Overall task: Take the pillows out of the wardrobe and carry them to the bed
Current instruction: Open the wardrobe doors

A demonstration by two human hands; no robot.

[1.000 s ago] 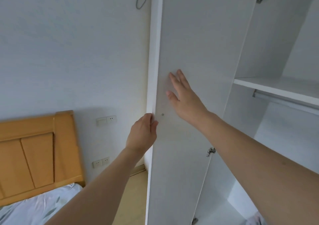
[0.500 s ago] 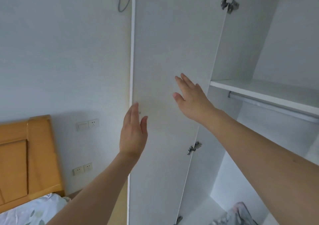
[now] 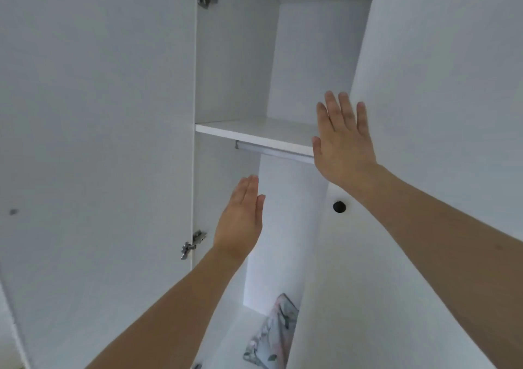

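So far, entry for the moment, task at its opening stage:

Left door [image 3: 96,142]: swung fully open, its inner face standing left of the left hand; two metal hinges [image 3: 193,244] on its edge, one above and one level with the left wrist

Right door [image 3: 441,113]: only part open; its edge crosses in front of the compartment, a dark round hole [image 3: 339,207] in it just below the right wrist

Right hand [image 3: 343,142]: fingers straight and spread, palm forward, lying against or just before the right door's edge; whether it touches cannot be told; holds nothing

Left hand [image 3: 242,217]: fingers straight and together, raised in the gap between the doors, lower than the right hand; holds nothing, touches nothing visible

Wardrobe [image 3: 235,65]: white inside; a shelf [image 3: 254,133] between and above the hands, a hanging rail [image 3: 276,151] just under it; nothing shows on the visible part of the shelf

Pillow [image 3: 273,334]: floral fabric, pale with grey-green leaves, on the wardrobe floor well below both hands, between the forearms, its right part hidden behind the right door; how many pillows lie there cannot be told

Bed: not in view

Progress, as a judgement: done, left door opened; left, push the right door clear, reach down, take hold of the pillow or pillows, lift out, carry to the bed; nearly the whole task remains
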